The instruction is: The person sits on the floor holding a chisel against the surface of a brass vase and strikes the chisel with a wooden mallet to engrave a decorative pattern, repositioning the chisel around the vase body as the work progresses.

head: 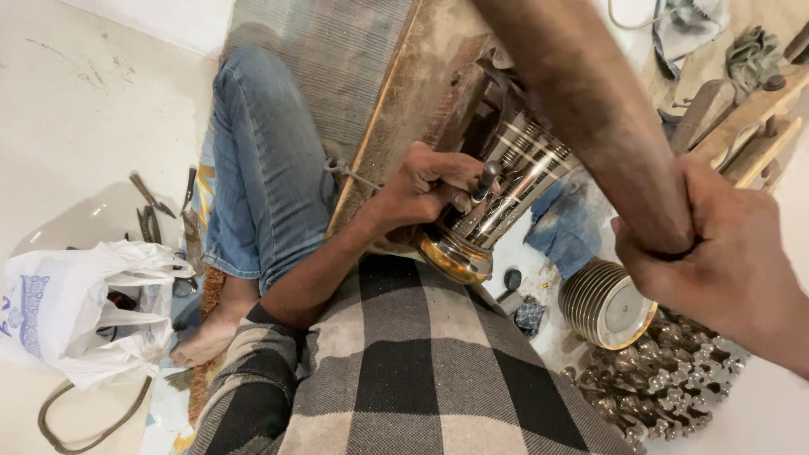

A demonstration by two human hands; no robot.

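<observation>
Below, left hand [425,187] pinching a dark tool handle [486,179] against ribbed metal vessel [497,198], right hand [716,244] clenched around long wooden bar [590,101]

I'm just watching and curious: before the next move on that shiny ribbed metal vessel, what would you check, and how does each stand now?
1. Left hand pressing a short tool against the ribbed metal vessel: ok.
2. Right hand gripped around the long wooden bar: ok.
3. Whether the vessel is spinning: cannot tell.
4. Bare foot apart from the vessel: ok.
5. Floor beside the leg kept free of loose things: not ok, hand tools and a white plastic bag lie there.
6. Finished ribbed piece set aside from the work: ok.
</observation>
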